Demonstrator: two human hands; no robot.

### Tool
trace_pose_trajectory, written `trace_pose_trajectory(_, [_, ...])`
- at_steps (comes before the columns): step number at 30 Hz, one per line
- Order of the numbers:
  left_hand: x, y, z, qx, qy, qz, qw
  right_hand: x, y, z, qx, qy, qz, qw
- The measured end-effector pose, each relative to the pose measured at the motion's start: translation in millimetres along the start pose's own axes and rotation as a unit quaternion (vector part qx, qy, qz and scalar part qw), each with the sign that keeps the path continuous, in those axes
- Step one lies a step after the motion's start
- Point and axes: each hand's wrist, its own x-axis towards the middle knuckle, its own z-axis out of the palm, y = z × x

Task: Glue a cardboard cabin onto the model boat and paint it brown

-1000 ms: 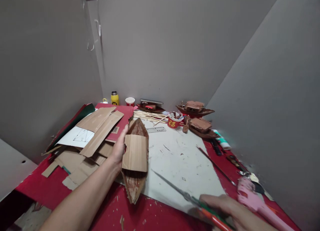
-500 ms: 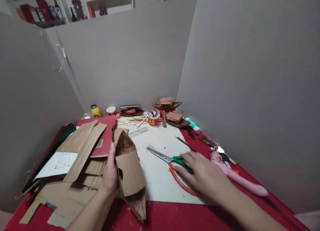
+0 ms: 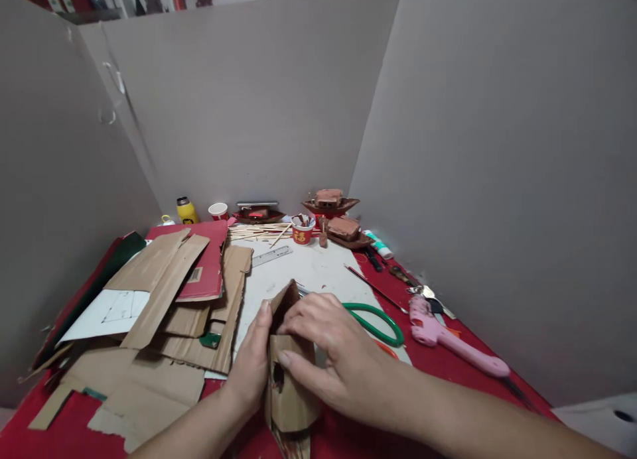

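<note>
A cardboard model boat (image 3: 293, 409) with a folded cardboard cover stands tilted near the table's front edge, its pointed end toward the back. My left hand (image 3: 251, 363) grips its left side, thumb along the upper edge. Over the cover lies my right hand (image 3: 331, 346), fingers curled into the opening at the far end and thumb on the cover's top. A dark hole shows in the cover's left side. Behind my right hand lie the scissors (image 3: 381, 320), with a green and an orange handle; their blades are mostly hidden.
Cardboard pieces (image 3: 169, 263) and a red folder (image 3: 213, 266) pile up at left. A pink glue gun (image 3: 462, 349) and a pencil (image 3: 375, 288) lie at right. Finished model boats (image 3: 330, 200), a paper cup (image 3: 302, 232), sticks (image 3: 259, 232) and a ruler (image 3: 271, 256) are at the back.
My right hand has left the scissors and moved left onto the boat's cover. The boat, in my left hand, has shifted right and nearer to me. The view has tilted slightly down.
</note>
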Motion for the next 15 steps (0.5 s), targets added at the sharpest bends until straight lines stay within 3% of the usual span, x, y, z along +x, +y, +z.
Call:
trace_pose_trajectory(6, [-5.4, 17.9, 11.7, -0.015, 0.006, -0.050, 0.999, 1.7, 0.5, 0.3, 0.038, -0.097, 0.041, 0.994])
trace_pose_trajectory(11, [-8.7, 23.8, 17.0, -0.022, 0.044, -0.065, 0.997, -1.4, 6.8, 2.3, 0.095, -0.113, 0.070, 0.987])
trace_pose_trajectory(15, [-9.8, 27.8, 20.3, -0.049, -0.010, -0.021, 0.999, -1.6, 8.4, 4.7, 0.107, -0.119, 0.083, 0.984])
